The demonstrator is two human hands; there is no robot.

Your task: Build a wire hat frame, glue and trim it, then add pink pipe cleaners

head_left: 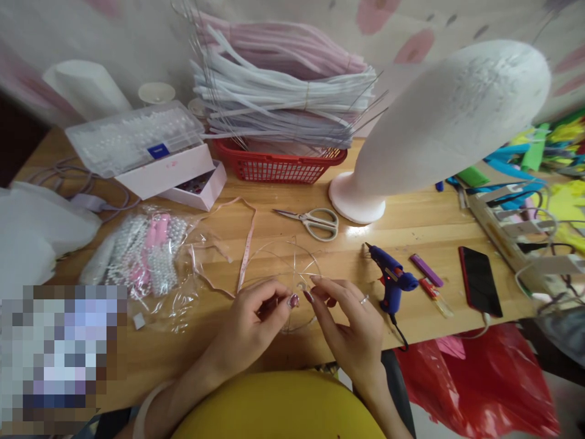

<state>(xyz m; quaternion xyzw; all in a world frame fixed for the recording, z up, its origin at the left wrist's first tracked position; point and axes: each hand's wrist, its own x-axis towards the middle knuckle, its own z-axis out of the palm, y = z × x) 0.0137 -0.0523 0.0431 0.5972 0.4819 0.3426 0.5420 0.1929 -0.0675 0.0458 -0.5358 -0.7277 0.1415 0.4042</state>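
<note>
Wire hoop [278,268], thin and clear, lies flat on the wooden table [439,231] at the near edge, its near rim between the two hands. Far behind it a white foam head [452,116] leans on its round base at the right, and a red basket [278,164] piled with white and pink fuzzy stems sits in the middle. To the far left a clear box of beads [132,137] rests on a pink box. Clear bags of pearl strings [146,256] lie just left of the hoop, with a pink ribbon curling between them. Right of the hoop lie a blue glue gun [390,280] and, farther right, a dark phone [479,280]; scissors [313,221] lie beyond the hoop. The left hand [253,323] pinches the hoop's rim with thumb and forefinger. The right hand [350,323] meets it there, its fingers pinched on the same rim beside a small clear hook.
</note>
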